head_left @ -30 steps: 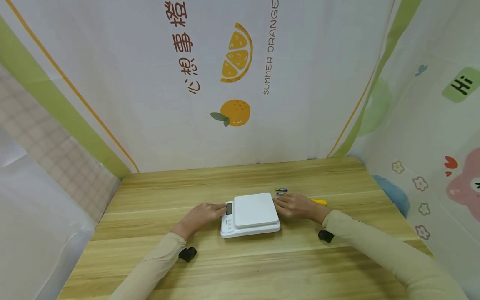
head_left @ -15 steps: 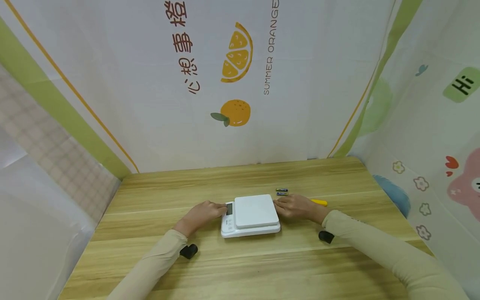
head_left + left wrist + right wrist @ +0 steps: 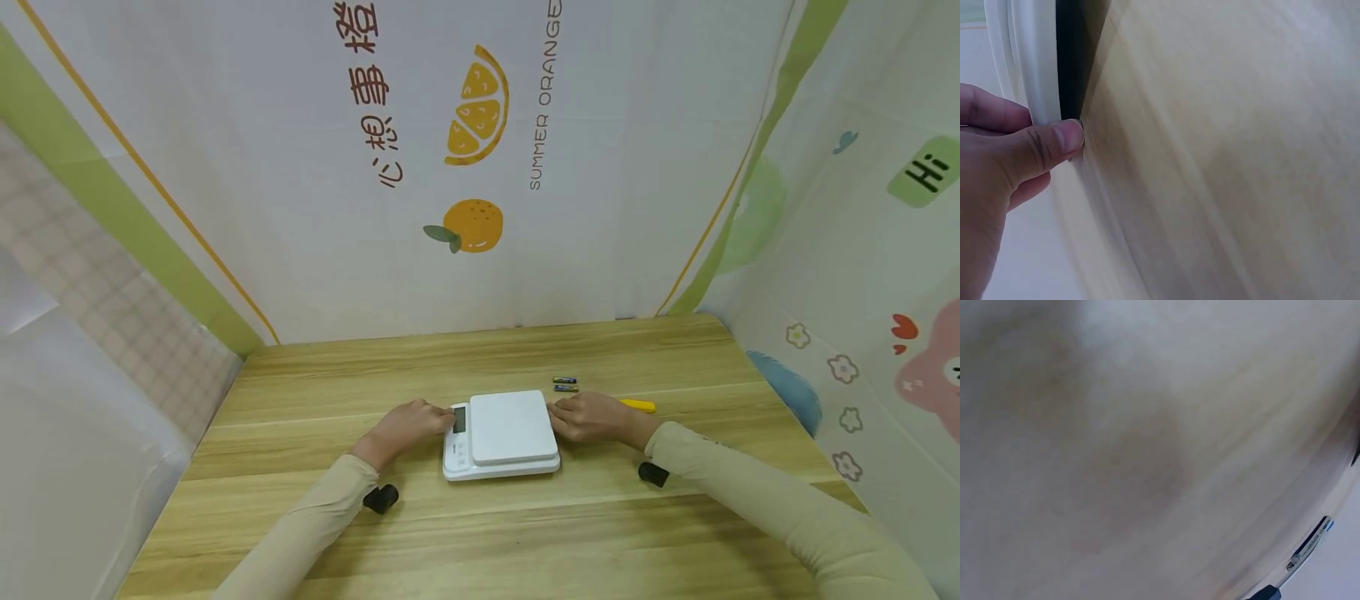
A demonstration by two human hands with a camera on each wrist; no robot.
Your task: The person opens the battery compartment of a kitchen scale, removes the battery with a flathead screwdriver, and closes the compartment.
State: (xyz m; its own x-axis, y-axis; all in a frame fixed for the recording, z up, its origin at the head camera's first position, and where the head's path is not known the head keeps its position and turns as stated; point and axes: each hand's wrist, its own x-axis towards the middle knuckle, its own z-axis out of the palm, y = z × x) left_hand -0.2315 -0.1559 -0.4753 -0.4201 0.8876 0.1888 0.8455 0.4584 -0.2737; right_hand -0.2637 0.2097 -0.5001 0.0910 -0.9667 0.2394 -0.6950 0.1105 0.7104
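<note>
A white kitchen scale (image 3: 513,427) is on the wooden table in the head view, its small grey display on the left side. My left hand (image 3: 411,427) grips the scale's left edge by the display. In the left wrist view, the left thumb (image 3: 1067,136) presses under the rim and the other fingers lie along its outer side; a dark gap shows beneath the scale. My right hand (image 3: 592,417) grips the opposite edge with curled fingers, the fingertips partly hidden. That hand is out of sight in the right wrist view.
Two small batteries (image 3: 566,384) lie behind the right hand. A yellow handle (image 3: 637,406) sticks out behind the right wrist. In the right wrist view, a thin metal shaft with a dark end (image 3: 1266,592) lies by a battery (image 3: 1310,544). Printed cloth (image 3: 600,233) hangs behind the table.
The scale has tipped slightly: its near edge is lower and more of the top plate faces me. Both hands keep hold of its sides and have barely moved.
</note>
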